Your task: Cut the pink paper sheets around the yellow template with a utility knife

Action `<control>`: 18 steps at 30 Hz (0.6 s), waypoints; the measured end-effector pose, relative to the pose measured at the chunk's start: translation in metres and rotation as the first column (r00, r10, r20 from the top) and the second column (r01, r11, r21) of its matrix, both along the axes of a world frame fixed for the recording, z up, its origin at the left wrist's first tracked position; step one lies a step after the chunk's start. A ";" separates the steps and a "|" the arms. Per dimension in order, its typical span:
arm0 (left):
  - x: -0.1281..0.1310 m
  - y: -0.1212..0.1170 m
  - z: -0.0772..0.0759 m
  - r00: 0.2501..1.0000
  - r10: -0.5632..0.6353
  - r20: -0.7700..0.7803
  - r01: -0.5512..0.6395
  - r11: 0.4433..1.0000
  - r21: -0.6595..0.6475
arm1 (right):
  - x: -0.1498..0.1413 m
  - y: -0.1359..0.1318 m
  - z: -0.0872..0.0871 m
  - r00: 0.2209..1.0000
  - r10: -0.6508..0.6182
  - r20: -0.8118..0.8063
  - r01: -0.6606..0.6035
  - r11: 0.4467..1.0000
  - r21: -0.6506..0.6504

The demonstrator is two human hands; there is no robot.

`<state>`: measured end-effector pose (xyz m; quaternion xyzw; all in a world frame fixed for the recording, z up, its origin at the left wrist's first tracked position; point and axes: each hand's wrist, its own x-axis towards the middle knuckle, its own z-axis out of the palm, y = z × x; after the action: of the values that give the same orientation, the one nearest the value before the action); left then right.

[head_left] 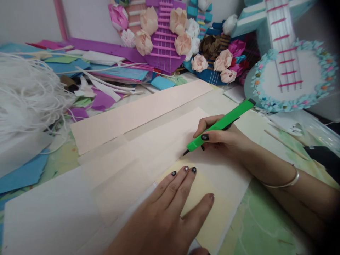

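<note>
My right hand (220, 136) grips a green utility knife (219, 125), slanted down to the left. Its dark tip meets a pale pink sheet (164, 141) near the upper edge of a pale yellow piece (203, 209). My left hand (170, 216) lies flat on that yellow piece, fingers stretched out and thumb apart, holding nothing. The fingertips sit just below the knife tip. White and pinkish sheets overlap under and around both hands. A long pale pink strip (143, 115) lies beyond them.
A tangle of white cord (29, 95) lies at left, with coloured foam scraps (103, 99) beside it. Along the back stand a purple guitar-shaped craft (166, 60) with paper flowers and a light blue one (289, 76). A thin stick (287, 143) lies at right.
</note>
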<state>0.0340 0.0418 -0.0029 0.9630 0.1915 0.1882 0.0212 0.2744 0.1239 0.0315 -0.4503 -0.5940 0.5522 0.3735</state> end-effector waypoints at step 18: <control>-0.001 0.001 0.003 1.000 -0.009 -0.022 0.010 1.000 0.021 | -0.001 -0.001 0.003 0.999 -0.020 0.033 0.020 1.000 0.002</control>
<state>0.0329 0.0430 0.0002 0.9661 0.1853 0.1797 0.0100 0.2731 0.1232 0.0345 -0.4647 -0.5961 0.5405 0.3696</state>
